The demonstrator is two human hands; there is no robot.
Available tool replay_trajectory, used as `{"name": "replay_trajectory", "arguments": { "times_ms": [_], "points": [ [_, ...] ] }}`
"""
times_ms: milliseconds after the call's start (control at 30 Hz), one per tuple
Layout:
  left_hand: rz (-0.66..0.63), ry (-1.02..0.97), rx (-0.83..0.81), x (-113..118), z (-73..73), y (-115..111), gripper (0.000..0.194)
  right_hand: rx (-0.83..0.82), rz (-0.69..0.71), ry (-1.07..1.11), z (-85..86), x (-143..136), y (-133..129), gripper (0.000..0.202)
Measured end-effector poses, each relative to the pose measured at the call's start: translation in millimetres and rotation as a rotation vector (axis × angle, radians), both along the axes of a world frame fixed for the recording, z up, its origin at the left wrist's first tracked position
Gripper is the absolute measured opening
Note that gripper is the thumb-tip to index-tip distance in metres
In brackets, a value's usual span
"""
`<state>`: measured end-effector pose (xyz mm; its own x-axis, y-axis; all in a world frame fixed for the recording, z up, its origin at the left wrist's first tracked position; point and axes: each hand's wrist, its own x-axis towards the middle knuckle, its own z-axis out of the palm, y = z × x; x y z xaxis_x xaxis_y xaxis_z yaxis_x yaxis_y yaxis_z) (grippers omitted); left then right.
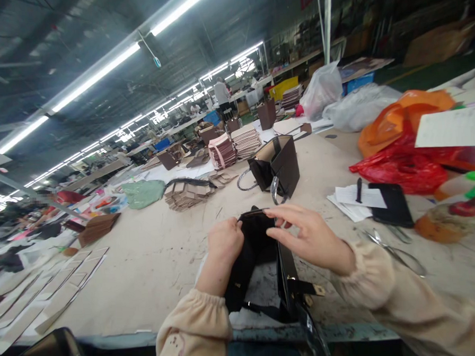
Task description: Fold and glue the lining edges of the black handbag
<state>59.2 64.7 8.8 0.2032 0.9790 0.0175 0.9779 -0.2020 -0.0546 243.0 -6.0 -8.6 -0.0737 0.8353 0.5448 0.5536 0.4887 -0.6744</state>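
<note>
A black bag piece [260, 238] with gold-coloured metal fittings and a wrapped handle lies at the near edge of the table. My left hand [225, 243] is closed on its upper left rim, the fingertips pinching the edge. At the upper right rim is my right hand [310, 238], its thumb and fingers apart and the fingertips at the edge. Just beyond stands a dark brown handbag [287, 167], open at the top, with plastic-wrapped handles.
Scissors [398, 252], a black tablet-like object [390, 204] and papers with a pen lie at right, before red [400, 167] and orange plastic bags. Stacked pieces [188, 194] stand beyond at left. Pale strips [63, 285] cover the left side. A person [221, 94] stands far back.
</note>
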Motion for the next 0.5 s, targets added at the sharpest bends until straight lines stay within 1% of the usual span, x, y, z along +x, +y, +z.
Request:
{"name": "replay_trajectory", "arguments": {
  "times_ms": [67, 133, 200, 233, 267, 333, 367, 433, 500],
  "points": [
    [-0.010, -0.013, -0.021, -1.0, 1.4, 0.8, 0.035, -0.062, 0.007, -0.046, -11.7, 2.7, -39.5, 0.048],
    [-0.024, -0.024, -0.049, -1.9, 2.5, 1.5, 0.036, -0.130, 0.005, -0.143, -28.9, -1.5, -78.0, 0.070],
    [-0.042, -0.029, -0.067, -1.9, 3.0, 2.6, 0.037, -0.170, 0.026, -0.211, -48.8, -11.5, -108.8, 0.094],
    [-0.050, -0.037, -0.073, -1.5, 3.0, 3.6, 0.038, -0.148, 0.048, -0.240, -58.3, -17.4, -119.7, 0.097],
    [-0.053, -0.061, -0.083, -0.8, 2.8, 5.1, 0.039, -0.109, 0.023, -0.257, -66.9, -23.0, -127.5, 0.097],
    [-0.036, -0.146, -0.110, 1.2, 2.7, 8.7, 0.039, -0.125, -0.006, -0.301, -79.7, -29.6, -134.9, 0.099],
    [-0.018, -0.195, -0.127, 2.0, 3.4, 9.7, 0.038, -0.140, -0.027, -0.313, -83.3, -30.0, -135.9, 0.099],
    [0.023, -0.284, -0.152, 2.4, 7.8, 5.9, 0.034, -0.158, -0.050, -0.307, -84.7, -25.8, -135.2, 0.096],
    [0.061, -0.353, -0.161, 0.4, 16.7, -7.3, 0.030, -0.120, -0.038, -0.259, -80.1, -20.7, -129.5, 0.086]
  ]
}}
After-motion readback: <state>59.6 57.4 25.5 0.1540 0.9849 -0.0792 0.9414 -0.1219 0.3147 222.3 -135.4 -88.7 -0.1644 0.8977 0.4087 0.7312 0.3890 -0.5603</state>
